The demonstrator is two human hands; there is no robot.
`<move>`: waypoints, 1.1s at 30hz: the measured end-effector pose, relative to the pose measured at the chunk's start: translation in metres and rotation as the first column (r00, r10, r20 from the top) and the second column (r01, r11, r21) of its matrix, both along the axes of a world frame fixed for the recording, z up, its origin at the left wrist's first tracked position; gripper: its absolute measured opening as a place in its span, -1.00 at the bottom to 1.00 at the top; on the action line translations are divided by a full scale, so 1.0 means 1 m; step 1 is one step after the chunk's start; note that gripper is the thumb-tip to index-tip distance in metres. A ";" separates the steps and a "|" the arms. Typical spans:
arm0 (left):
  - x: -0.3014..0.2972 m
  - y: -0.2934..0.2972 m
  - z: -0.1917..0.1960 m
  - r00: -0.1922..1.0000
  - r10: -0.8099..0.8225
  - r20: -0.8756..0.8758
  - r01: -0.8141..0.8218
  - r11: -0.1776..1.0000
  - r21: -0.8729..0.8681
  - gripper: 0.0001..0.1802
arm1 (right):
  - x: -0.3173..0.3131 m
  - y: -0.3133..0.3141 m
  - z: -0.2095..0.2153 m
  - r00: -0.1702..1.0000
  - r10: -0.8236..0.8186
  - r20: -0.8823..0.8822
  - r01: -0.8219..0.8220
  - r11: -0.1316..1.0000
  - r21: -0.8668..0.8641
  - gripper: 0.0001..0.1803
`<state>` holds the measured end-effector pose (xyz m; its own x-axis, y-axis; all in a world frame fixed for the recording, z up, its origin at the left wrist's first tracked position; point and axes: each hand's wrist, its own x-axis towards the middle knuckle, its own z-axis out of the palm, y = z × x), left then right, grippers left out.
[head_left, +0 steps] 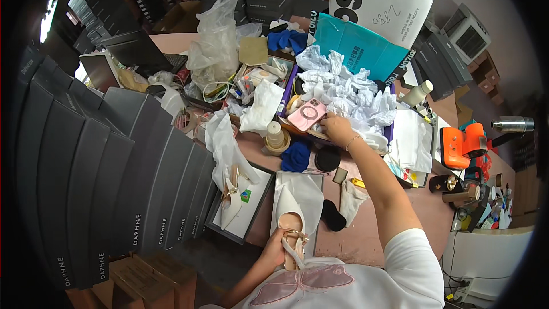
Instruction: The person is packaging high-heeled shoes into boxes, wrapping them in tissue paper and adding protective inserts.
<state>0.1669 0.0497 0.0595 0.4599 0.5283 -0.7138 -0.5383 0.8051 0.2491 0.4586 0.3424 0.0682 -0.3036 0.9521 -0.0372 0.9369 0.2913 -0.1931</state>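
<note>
My left hand point(275, 247) is closed round the strap end of a white pointed slingback shoe point(287, 206), which lies sole down over white tissue paper point(311, 189) in a shoebox in front of me. My right hand point(338, 128) reaches forward into a purple-edged box point(287, 87) full of crumpled white paper point(360, 94). Its fingers are curled beside a pink phone point(306, 115); what they hold, if anything, is hidden. Left of the held shoe, a second white shoe point(231, 205) rests with tissue on another grey box point(251, 209).
Grey shoeboxes point(148, 177) are stacked along the left. Near the middle lie a blue cloth point(295, 156), a round black pad point(327, 159) and a black oval pad point(333, 215). An orange device point(462, 142) stands at the right, with a cream bottle point(418, 92) farther back.
</note>
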 end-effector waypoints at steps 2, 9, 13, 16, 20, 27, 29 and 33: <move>0.002 0.000 0.005 0.999 -0.026 -0.027 0.026 1.000 0.003 -0.57 | 0.003 -0.002 0.003 0.999 0.007 -0.049 -0.006 1.000 0.013 -0.77; 0.007 0.008 0.005 1.000 -0.014 -0.005 0.013 1.000 -0.018 -0.50 | 0.027 -0.008 0.033 0.438 -0.399 -0.806 0.210 0.917 -0.339 -0.67; 0.009 0.009 0.019 0.997 0.038 0.070 -0.039 0.999 0.004 -0.41 | 0.002 -0.050 0.080 0.168 -0.502 -0.849 -0.131 0.842 -0.524 -0.82; 0.012 0.018 0.047 0.992 0.115 0.060 -0.116 0.993 0.018 -0.35 | -0.023 -0.121 0.067 0.117 -0.533 -0.838 -0.224 0.808 -0.545 -0.85; 0.000 0.007 0.029 0.994 0.007 0.111 -0.025 0.987 0.159 -0.39 | -0.063 -0.230 0.074 -0.288 -0.675 -0.680 -0.236 0.738 -0.632 -0.81; 0.001 -0.015 0.058 0.956 -0.237 0.175 0.148 0.900 0.411 -0.31 | -0.124 -0.324 0.084 0.195 -0.547 -0.814 0.014 0.832 -0.555 -0.62; 0.000 -0.015 0.066 0.984 -0.168 0.059 0.140 0.934 0.329 -0.27 | -0.126 -0.333 0.109 0.521 -0.310 -0.795 0.028 0.937 -0.347 -0.48; -0.001 -0.023 0.050 0.974 -0.194 0.118 0.144 0.929 0.341 -0.29 | -0.124 -0.328 0.100 0.795 -0.197 -0.573 0.257 0.966 0.024 -0.59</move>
